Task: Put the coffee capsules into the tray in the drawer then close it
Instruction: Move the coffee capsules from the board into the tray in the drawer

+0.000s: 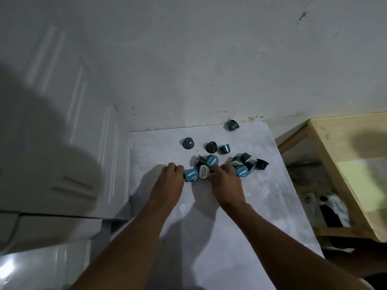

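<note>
Several coffee capsules (212, 160) lie scattered just beyond both hands; left hand (170, 176) curls round the blue-lidded capsule (191, 175), right hand (227, 180) seemingly pinches the white-lidded capsule (203, 171)

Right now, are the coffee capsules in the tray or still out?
Out. The coffee capsules lie scattered on the white table, some on their sides; no tray is in view.

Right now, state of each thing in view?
Capsule pile: loose on table, some tipped, some lid-down.
Far capsule: tipped, alone by the wall.
Left hand: grips blue-lid capsule.
Right hand: fingers curled in the pile, grip unclear.
Drawer, tray: not in view.
</note>
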Available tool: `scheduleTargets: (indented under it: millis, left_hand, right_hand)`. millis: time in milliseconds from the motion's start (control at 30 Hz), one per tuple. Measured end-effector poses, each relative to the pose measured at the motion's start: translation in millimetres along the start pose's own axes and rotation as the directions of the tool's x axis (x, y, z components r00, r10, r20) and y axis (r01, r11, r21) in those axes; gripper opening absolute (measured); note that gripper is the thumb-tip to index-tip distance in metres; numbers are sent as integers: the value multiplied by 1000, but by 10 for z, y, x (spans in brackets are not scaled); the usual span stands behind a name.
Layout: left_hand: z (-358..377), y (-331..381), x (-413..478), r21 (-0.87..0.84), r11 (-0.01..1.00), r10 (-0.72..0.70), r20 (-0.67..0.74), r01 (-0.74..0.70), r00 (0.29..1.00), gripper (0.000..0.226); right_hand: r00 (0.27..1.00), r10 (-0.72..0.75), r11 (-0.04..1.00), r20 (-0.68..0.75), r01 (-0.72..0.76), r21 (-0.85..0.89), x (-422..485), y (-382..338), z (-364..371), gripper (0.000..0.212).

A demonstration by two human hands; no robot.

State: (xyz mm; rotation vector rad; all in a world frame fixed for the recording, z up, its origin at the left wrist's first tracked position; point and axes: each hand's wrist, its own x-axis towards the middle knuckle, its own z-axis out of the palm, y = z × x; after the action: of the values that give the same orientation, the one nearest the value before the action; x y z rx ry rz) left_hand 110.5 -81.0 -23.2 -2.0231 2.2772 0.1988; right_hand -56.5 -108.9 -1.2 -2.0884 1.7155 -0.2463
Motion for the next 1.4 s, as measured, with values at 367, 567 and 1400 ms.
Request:
scheduleTargets:
  millis: [367,567,1400]
  left_hand:
    - [-352,299,-482,-394,893,-289,-125,220,949,35]
    - [-500,607,-969,-469,867,-307,-233,170,923,27]
    - [-979,-739,-3311,-642,749,-504,-393,163,769,43]
  right_hand:
    - [997,-29,995,-67,35,88,-405,-21,-166,27]
    - [982,-135,972,-133,158,174,-848,7,-301,37]
    - [811,-486,789,-325,567,237,-2269,-2026,108,43]
